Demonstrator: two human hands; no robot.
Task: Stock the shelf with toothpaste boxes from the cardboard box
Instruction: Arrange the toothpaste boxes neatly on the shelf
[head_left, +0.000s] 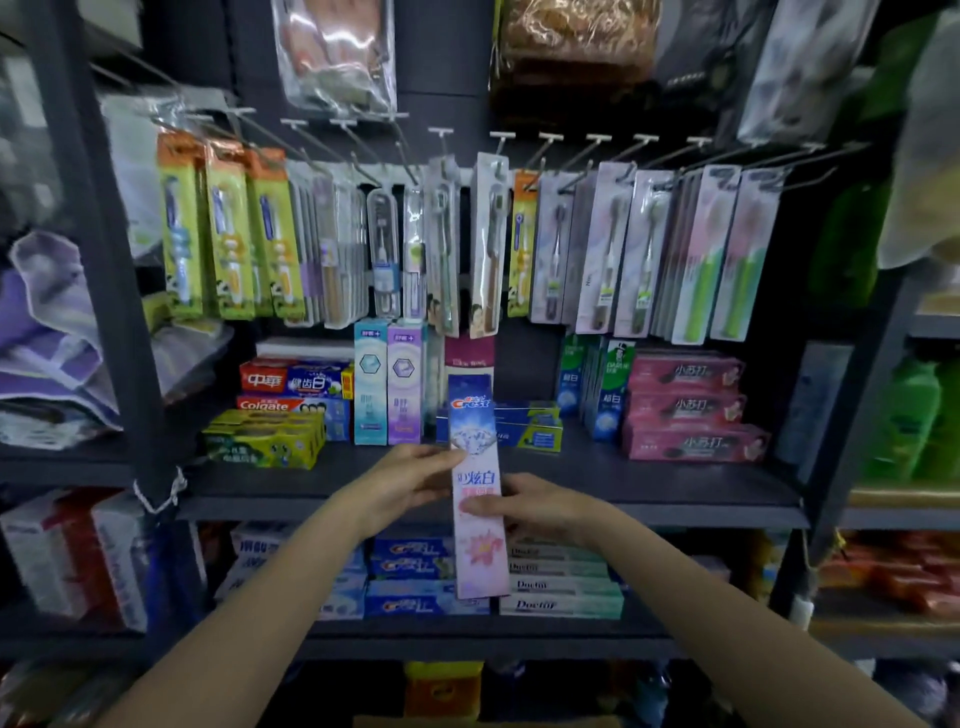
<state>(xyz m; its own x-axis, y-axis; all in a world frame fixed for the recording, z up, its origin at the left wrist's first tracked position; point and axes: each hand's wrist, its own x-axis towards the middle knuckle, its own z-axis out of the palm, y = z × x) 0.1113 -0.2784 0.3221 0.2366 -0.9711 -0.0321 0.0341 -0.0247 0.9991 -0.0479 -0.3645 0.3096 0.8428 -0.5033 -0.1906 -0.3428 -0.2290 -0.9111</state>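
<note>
Both forearms extended, left hand (410, 480) and right hand (540, 506) gripping, fingers curled

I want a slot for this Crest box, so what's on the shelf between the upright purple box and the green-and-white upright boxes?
In the head view, a maroon upright box at the back and flat blue-green boxes stacked lie between the purple box and the green-and-white boxes.

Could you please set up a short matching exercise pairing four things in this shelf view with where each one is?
Things:
1. Crest box
2. pink boxes
3. Colgate box
4. toothbrush packs

Places:
A. hanging from hooks above the shelf
B. held upright in both hands
C. stacked at the right of the shelf
D. in the stack at the left of the shelf

Pairs: 1-B, 2-C, 3-D, 4-A
</note>
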